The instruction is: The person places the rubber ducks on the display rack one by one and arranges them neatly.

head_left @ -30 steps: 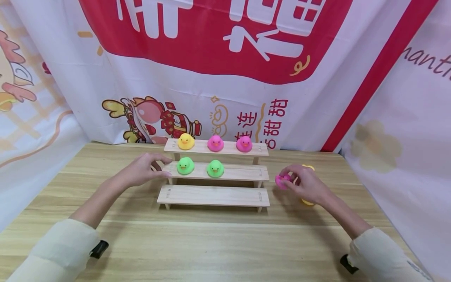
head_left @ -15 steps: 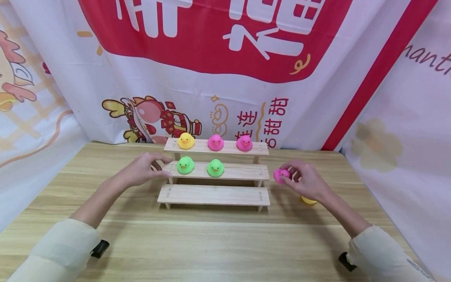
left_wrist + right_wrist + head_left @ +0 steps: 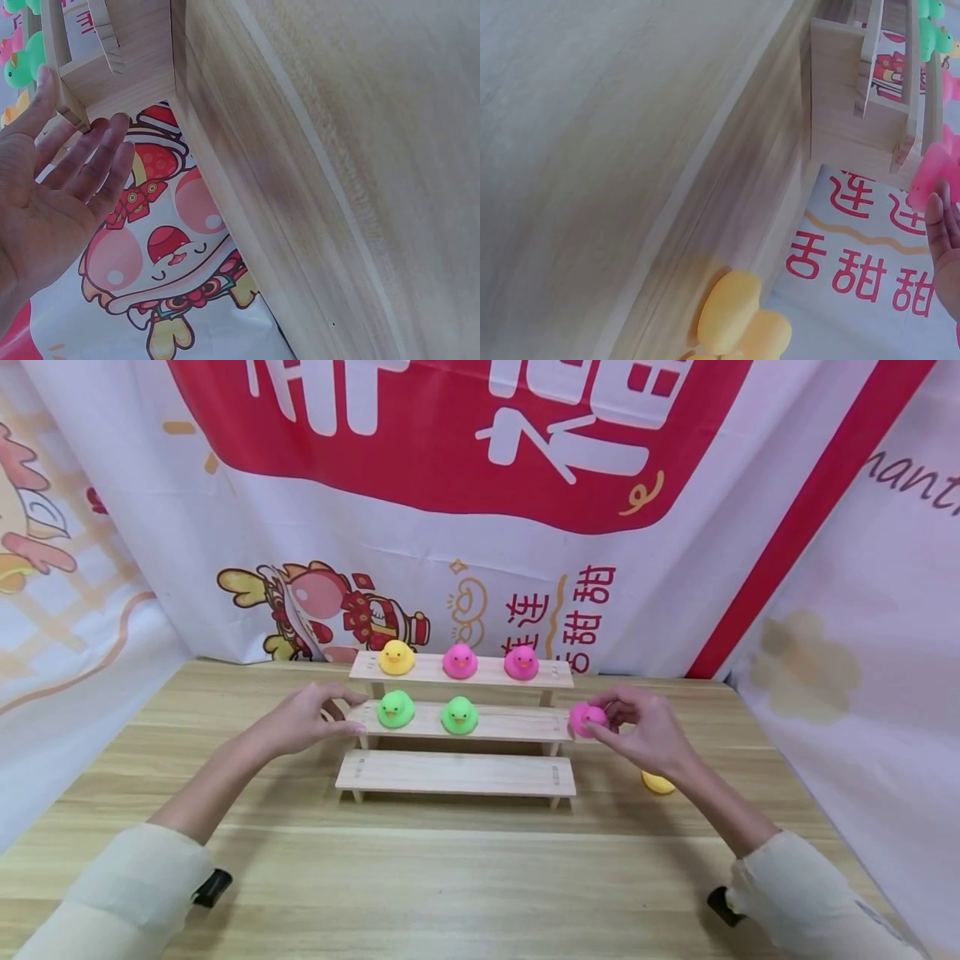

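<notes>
My right hand (image 3: 647, 731) pinches a pink rubber duck (image 3: 587, 720) between thumb and fingers, at the right end of the middle step of a three-step wooden stand (image 3: 454, 773). In the right wrist view the same pink duck (image 3: 934, 171) is beside the board's end; whether it touches is unclear. At that step's left end, my left hand (image 3: 309, 722) holds the board between thumb and fingers. Two green ducks (image 3: 459, 716) sit on the middle step. The top step carries a yellow duck (image 3: 396, 657) and two pink ducks (image 3: 521, 663).
A yellow duck (image 3: 658, 782) lies on the wooden table (image 3: 450, 885) under my right forearm; more yellow pieces (image 3: 765, 334) show in the right wrist view. The lowest step bears no ducks. A printed cloth (image 3: 405, 539) hangs behind the stand.
My right hand has moved left and slightly up with the pink duck, from beside the stand to the middle step's right end. The left hand stays put.
</notes>
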`<state>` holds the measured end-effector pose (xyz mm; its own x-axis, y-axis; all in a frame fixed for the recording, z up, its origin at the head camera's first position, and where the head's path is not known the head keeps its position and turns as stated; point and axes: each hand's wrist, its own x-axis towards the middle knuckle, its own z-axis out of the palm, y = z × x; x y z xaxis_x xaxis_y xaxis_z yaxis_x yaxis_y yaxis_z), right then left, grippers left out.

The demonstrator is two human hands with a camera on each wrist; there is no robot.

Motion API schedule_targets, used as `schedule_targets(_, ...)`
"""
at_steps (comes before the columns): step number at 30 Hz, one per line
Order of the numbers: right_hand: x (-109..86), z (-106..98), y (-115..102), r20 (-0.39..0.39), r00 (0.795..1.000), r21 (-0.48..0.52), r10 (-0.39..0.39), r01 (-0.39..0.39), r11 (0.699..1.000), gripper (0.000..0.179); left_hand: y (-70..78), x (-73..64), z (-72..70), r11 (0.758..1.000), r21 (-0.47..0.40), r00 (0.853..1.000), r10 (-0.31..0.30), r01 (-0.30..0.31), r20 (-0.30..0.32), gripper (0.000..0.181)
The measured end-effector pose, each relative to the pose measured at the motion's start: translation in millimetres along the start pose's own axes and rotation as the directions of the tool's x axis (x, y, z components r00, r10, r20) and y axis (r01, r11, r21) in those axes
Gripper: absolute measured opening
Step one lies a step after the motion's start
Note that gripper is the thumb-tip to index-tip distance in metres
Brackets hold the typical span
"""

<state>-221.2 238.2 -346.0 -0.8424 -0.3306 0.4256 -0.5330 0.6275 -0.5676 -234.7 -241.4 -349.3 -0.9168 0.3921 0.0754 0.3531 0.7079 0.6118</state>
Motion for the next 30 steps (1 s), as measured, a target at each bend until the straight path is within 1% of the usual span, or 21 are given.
schedule_targets(2, 1.0, 1, -2, -0.005, 1.000, 0.007, -0.025, 0.025, 1.000, 0.025, 0.2, -0.2, 0.0, 1.000, 0.001, 1.000, -0.001, 0.001, 0.003, 0.047)
schedule_targets(6, 3.8, 4, -5, 0.003, 0.999, 0.040, -0.051, 0.051, 0.998, 0.025, 0.6, -1.2, -0.5, 1.000, 0.006, 1.000, -0.005, 0.005, 0.006, 0.048)
schedule_targets(10, 8.0, 8, -8, 0.026, 0.996, 0.104, -0.084, 0.080, 0.991, 0.027, 0.7, -1.8, -0.4, 1.000, 0.006, 1.000, -0.007, 0.007, 0.006, 0.048)
schedule_targets(12, 10.0, 9, -10, 0.040, 0.994, 0.120, -0.097, 0.092, 0.989, 0.030, 0.2, -1.5, -0.1, 1.000, 0.004, 1.000, -0.006, 0.006, 0.006, 0.048)
schedule_targets(14, 11.8, 11, -12, 0.058, 0.994, 0.128, -0.098, 0.090, 0.988, 0.031, -0.3, -1.0, 0.3, 1.000, 0.003, 1.000, -0.003, 0.003, 0.005, 0.049)
schedule_targets(20, 16.3, 14, -17, 0.120, 0.990, 0.119, -0.068, 0.053, 0.991, 0.033, -1.8, 0.4, 0.6, 1.000, 0.004, 1.000, 0.004, -0.004, 0.002, 0.049)
schedule_targets(24, 19.2, 16, -20, 0.146, 0.987, 0.125, -0.072, 0.054, 0.991, 0.029, -2.2, 0.5, 0.4, 1.000, 0.003, 1.000, 0.005, -0.005, 0.000, 0.049)
schedule_targets(30, 22.9, 19, -23, 0.147, 0.986, 0.126, -0.083, 0.065, 0.990, 0.025, -0.9, 0.0, 0.1, 1.000, 0.007, 1.000, 0.002, -0.002, 0.001, 0.050)
